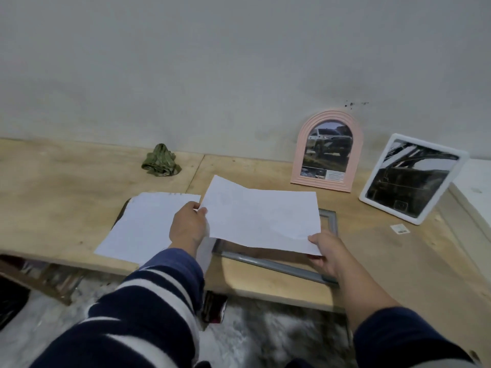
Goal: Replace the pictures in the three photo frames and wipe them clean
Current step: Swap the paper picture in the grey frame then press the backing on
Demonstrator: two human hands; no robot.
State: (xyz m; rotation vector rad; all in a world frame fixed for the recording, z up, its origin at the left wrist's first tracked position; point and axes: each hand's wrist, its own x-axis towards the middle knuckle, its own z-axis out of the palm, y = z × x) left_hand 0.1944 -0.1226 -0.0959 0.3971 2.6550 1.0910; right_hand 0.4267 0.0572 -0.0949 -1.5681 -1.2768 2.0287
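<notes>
Head view: left hand (pixel 187 224) and right hand (pixel 325 251) pinch opposite edges of a paper sheet (pixel 261 216), keeping it flat above the grey frame (pixel 276 266) at the bench's (pixel 66 208) front edge, presumably for inserting.

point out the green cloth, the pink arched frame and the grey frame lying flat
green cloth (pixel 161 161): head view, middle of the crumpled heap by the wall
pink arched frame (pixel 298 160): head view, left side of its ribbed border
grey frame (pixel 268 264): head view, near rail showing below the held sheet
</notes>
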